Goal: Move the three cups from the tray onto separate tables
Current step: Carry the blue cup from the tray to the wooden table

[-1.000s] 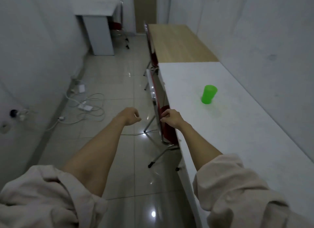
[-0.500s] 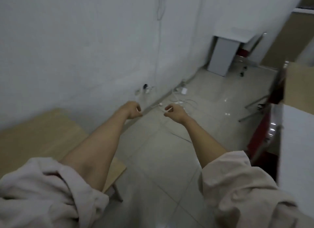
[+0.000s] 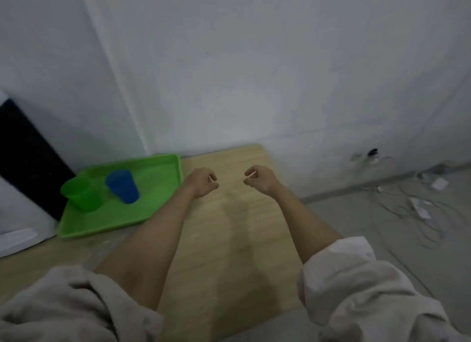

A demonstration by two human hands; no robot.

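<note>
Hovering mid-frame over wooden table (image 3: 229, 239), left hand (image 3: 201, 182) and right hand (image 3: 260, 179) loosely curled, grasping nothing. Green tray (image 3: 153, 188) at left holds green cup (image 3: 82, 195) and blue cup (image 3: 123, 186), upright, near each other.

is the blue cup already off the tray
No, the blue cup stands on the green tray beside a green cup.
</note>
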